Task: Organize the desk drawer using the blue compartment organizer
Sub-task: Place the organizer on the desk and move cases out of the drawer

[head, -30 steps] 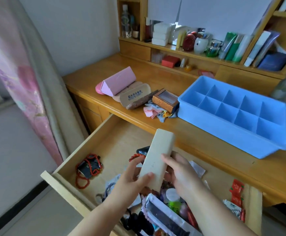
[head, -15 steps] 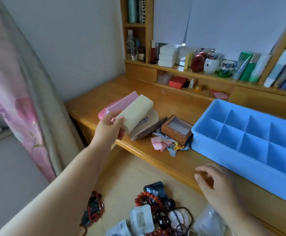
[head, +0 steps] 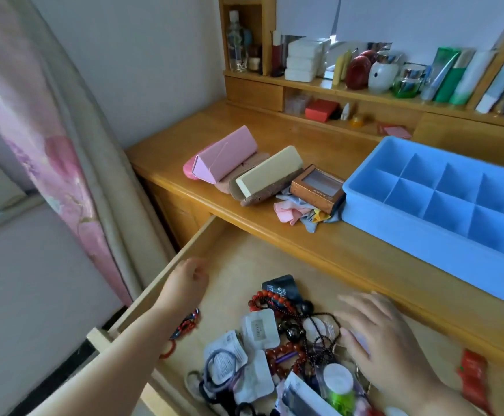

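The blue compartment organizer (head: 442, 205) sits on the table (head: 319, 244) above the open drawer (head: 229, 265). Beside it lie a brown box (head: 316, 187) and a cream case (head: 268, 172). The left hand (head: 187, 283) hangs loosely curled, holding nothing — the right hand (head: 376, 334) spreads flat over beads (head: 274, 298).

A bedroom in someone's home is showing itself here: a pink flowered curtain (head: 32, 151) is hanging at the left beside a plain white wall, and a wooden desk (head: 274, 232) with a built-in shelf unit (head: 319, 85) is standing in the corner. Cosmetic tubes (head: 451, 76), small jars (head: 408, 81) and stacked white boxes (head: 303, 60) are crowding the shelf (books are leaning at its far right), while an open drawer (head: 184, 250) is holding bead bracelets (head: 271, 300), hair ties and small sachets.
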The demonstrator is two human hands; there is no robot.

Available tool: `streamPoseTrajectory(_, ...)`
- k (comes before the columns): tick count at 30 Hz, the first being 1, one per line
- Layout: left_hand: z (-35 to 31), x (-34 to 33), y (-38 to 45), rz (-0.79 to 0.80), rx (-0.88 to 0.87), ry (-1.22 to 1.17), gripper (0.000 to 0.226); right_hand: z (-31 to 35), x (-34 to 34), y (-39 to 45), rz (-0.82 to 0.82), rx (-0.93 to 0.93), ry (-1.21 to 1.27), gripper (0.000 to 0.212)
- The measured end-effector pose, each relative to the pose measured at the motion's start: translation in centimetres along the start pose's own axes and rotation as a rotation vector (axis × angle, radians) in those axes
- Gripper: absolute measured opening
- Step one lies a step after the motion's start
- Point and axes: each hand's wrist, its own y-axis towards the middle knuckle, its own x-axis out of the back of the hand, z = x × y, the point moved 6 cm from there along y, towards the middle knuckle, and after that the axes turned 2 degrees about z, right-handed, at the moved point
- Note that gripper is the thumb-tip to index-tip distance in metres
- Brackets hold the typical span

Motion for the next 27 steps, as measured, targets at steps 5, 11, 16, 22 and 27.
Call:
streamPoseTrajectory(5,8.7,-5.0,-4.2,0.421,0.371,0.398,0.073,-3.4,-3.4,-7.5,0.326,-0.421,-0.071,0.043)
streamPoseTrajectory(11,4.6,-8.7,-7.5,0.604,0.109,0.422,0.08,-5.1,-5.4,-11.3,0.593,-0.702,0.006,0.066)
streamPoseTrajectory(16,1.3,-6.1,-9.6,0.374,-0.203,0.375,0.044,-3.1,-5.6,-12.6,0.537,-0.594,0.223,0.043)
streamPoseTrajectory(22,5.3,-5.6,-7.8,0.384,0.125,0.33,0.062,-9.2,-1.8,-13.9,0.301,-0.828,-0.096,0.052)
streamPoseTrajectory(27,5.0,-8.5,-8.2,0.623,0.046,0.394,0.071,-10.9,-3.7,-12.7,0.504,-1.049,-0.012,0.074)
